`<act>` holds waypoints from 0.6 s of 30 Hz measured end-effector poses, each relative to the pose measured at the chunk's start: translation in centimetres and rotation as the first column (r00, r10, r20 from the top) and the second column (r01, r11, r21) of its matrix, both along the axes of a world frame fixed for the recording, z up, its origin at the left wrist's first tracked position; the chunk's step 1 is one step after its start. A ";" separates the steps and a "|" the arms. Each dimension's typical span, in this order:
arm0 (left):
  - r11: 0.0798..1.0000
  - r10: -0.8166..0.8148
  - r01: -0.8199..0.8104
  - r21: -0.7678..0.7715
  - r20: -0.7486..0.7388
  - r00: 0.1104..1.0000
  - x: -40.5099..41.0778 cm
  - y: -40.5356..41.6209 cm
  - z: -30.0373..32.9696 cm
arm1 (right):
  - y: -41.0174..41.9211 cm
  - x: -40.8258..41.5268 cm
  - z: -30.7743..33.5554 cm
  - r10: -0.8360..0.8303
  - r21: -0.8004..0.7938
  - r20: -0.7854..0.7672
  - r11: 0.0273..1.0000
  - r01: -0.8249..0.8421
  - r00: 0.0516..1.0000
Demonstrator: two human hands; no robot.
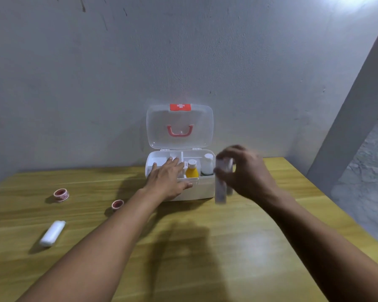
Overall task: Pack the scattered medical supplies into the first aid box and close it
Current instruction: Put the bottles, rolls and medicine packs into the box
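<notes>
- Head view, nearest: a white gauze roll [52, 233] and two tape rolls [61, 195] lie unpacked on the table [238, 247].
- Right hand [247, 173] grips a blurred clear tube [221, 182], likely boxward.
- Left hand [169, 178], spread flat, steadies the open first aid box [202, 188].

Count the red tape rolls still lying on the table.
2: the larger tape roll at far left, the smaller tape roll nearer the left forearm. Others may hide inside the box.
</notes>
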State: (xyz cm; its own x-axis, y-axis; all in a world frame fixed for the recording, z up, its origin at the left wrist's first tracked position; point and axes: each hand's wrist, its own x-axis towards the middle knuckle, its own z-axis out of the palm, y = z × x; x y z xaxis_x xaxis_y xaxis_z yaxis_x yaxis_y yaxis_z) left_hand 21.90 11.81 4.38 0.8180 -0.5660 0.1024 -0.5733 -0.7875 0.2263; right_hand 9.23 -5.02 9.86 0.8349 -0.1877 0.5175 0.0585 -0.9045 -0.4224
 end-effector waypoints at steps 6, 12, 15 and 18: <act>0.997 0.032 -0.034 -0.064 -0.032 0.999 0.0 0.2 -0.1 | 0.7 4.2 -0.6 -0.098 0.017 0.353 0.995 0.098 0.930; 0.997 0.023 -0.025 -0.069 -0.036 0.999 0.4 0.3 -0.3 | 1.1 6.1 -5.2 -0.070 -0.123 0.221 0.987 0.099 0.973; 0.996 0.015 -0.018 -0.086 -0.036 0.999 0.6 0.5 -0.4 | 1.0 5.9 -6.9 -0.060 -0.151 0.182 0.985 0.089 0.981; 0.996 0.009 -0.013 -0.086 -0.043 0.999 0.7 0.7 -0.3 | 1.1 5.5 -8.0 -0.060 -0.200 0.152 0.976 0.091 0.986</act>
State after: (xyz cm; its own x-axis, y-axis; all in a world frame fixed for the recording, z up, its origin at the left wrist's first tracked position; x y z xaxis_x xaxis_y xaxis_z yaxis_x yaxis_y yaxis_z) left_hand 22.56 12.48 4.08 0.8286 -0.5477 0.1157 -0.5533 -0.7699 0.3179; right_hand 14.75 -3.93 1.90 0.7359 -0.1243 0.6656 0.0334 -0.9751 -0.2191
